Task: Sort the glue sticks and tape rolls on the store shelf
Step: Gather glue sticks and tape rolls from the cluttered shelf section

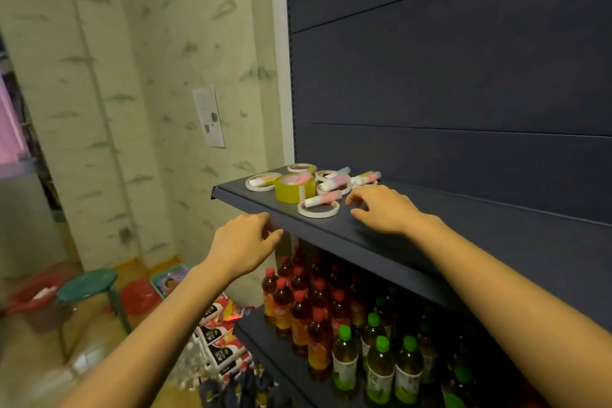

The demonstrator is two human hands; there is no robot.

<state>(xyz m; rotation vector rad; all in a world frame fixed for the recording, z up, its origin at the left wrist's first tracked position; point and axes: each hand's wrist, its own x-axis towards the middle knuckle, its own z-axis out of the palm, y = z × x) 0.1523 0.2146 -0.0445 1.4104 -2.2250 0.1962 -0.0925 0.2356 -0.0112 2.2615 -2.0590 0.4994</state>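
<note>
Dark blue metal shelf [251,197], stationery heaped at its left end.
Flat white tape rolls [318,210], one fat yellow-green roll [294,190] and pastel glue sticks [323,199] lie jumbled near the left corner. The right hand [384,209] hovers beside them, fingers loosely bent and empty. The left hand [241,245] is at the front edge, equally relaxed and empty.

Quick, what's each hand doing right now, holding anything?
Left hand: open, empty, at the shelf edge.
Right hand: open, empty, fingers loosely curled over the shelf.
</note>
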